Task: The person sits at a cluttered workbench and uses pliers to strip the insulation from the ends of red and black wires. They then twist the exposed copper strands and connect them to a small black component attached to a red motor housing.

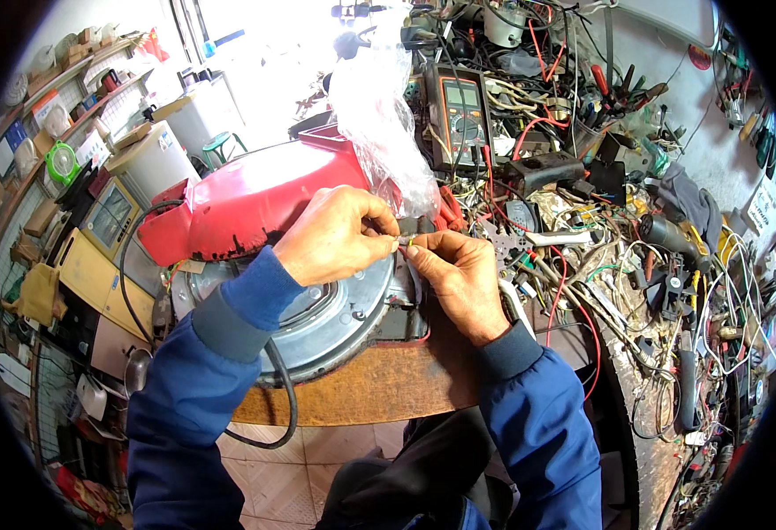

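My left hand [339, 237] and my right hand [460, 278] meet fingertip to fingertip over the right edge of a machine. Both are closed in a pinch on something tiny, pale with a bit of yellow, mostly covered by the fingers; its kind cannot be made out. Under my left wrist lies the machine's round grey metal base [353, 314]. Its glossy red cover [247, 203], chipped black along the lower edge, rises behind. A thick black cable [292, 397] loops from beneath my left forearm over the front of the wooden bench [370, 382].
Clear plastic film [375, 119] drapes by the red cover. A multimeter [462, 110] stands behind my right hand. Tangled wires and tools crowd the right side, with a wrench [560, 238] among them. Red test leads [574, 300] hang nearby. Shelves [61, 79] line the left wall.
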Demonstrator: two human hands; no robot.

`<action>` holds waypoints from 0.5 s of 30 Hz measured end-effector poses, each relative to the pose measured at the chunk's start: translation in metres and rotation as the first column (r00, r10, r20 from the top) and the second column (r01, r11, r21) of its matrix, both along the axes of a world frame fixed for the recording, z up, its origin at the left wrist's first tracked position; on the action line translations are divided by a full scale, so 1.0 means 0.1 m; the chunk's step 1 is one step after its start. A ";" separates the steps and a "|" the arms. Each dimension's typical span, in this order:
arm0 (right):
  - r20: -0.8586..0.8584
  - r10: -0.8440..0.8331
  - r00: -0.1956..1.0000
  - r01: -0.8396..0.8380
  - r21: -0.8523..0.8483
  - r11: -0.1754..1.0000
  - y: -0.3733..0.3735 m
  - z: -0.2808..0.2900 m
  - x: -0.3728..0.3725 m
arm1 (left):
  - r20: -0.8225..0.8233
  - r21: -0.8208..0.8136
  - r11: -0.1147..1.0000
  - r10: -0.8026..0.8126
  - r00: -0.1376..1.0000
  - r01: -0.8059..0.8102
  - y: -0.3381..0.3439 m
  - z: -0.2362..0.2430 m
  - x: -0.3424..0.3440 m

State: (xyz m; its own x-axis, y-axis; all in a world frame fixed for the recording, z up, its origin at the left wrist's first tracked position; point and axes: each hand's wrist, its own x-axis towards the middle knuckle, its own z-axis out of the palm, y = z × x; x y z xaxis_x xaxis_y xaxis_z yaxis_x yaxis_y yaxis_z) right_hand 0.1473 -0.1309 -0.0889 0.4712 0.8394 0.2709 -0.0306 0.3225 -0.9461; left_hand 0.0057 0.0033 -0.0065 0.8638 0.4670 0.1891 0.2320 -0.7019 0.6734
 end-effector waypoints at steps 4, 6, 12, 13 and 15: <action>0.037 -0.023 0.999 0.022 0.011 1.000 0.01 -0.01 0.00 | 0.003 -0.001 1.000 -0.002 1.000 0.002 0.00 0.00 0.00; 0.042 -0.022 0.999 0.023 -0.019 1.000 0.00 0.01 0.00 | 0.011 0.001 1.000 0.015 1.000 -0.015 -0.02 0.00 0.00; 0.074 -0.032 0.997 0.036 -0.055 0.998 0.01 0.06 0.00 | 0.053 0.007 0.999 0.044 0.998 -0.045 -0.04 -0.02 0.02; 0.076 -0.036 0.996 0.041 -0.052 0.998 0.02 0.06 0.00 | 0.057 0.011 0.999 0.050 0.997 -0.051 -0.04 -0.02 0.03; 0.085 -0.036 0.996 0.043 -0.076 0.996 0.02 0.09 0.01 | 0.063 0.031 0.998 0.059 0.996 -0.061 -0.05 -0.02 0.03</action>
State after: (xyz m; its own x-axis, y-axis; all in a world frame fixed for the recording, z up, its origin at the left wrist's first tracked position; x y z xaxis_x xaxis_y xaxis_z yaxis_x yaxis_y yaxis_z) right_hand 0.1482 -0.1289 -0.0796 0.4829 0.8405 0.2456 0.0603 0.2478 -0.9669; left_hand 0.0091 -0.0015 -0.0081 0.8208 0.5098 0.2576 0.2328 -0.7103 0.6643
